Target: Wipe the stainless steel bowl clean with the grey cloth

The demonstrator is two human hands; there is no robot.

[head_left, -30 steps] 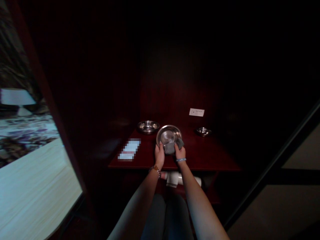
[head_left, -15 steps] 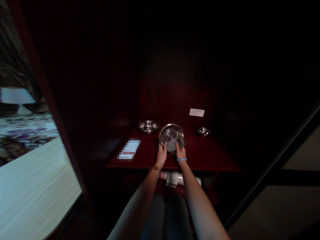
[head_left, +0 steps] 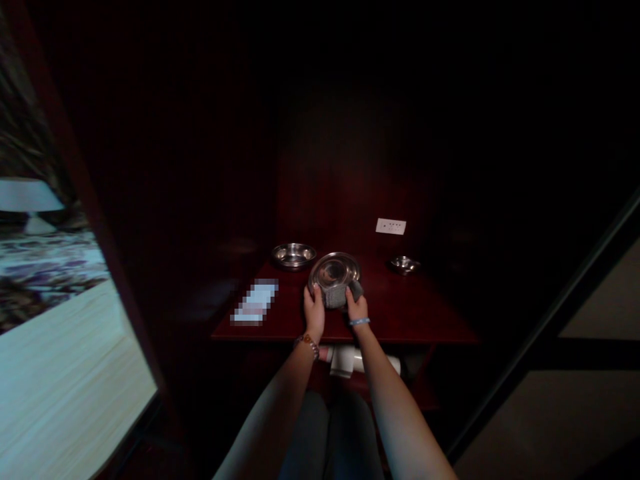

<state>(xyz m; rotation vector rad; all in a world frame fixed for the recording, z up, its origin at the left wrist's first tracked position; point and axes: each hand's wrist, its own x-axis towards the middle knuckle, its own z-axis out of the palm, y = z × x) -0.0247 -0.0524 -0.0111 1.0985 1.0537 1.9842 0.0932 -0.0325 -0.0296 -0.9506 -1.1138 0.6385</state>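
A shiny round metal plate or shallow basin (head_left: 333,270) is held tilted over the dark red desk (head_left: 400,320). My left hand (head_left: 314,310) grips its lower left rim, thumb on the near face. At the lower right, my right hand (head_left: 357,305) is closed on a grey cloth (head_left: 335,297) that lies bunched along the near rim. The fingers behind the metal and the cloth are hidden. Behind to the left stands a wide metal bowl (head_left: 294,255), and a smaller metal bowl (head_left: 405,265) stands to the right.
A blurred-out white rectangle (head_left: 255,301) lies at the desk's left. On the back wall is a white socket plate (head_left: 391,227). Below the desktop a white roll-like object (head_left: 357,360) rests on a shelf. Dark panels flank the desk; a pale wood surface (head_left: 65,373) stands outside at left.
Both hands have shifted slightly left with the metal dish, which now lies flatter. The cloth has moved with them along the near rim. The view has turned a little.
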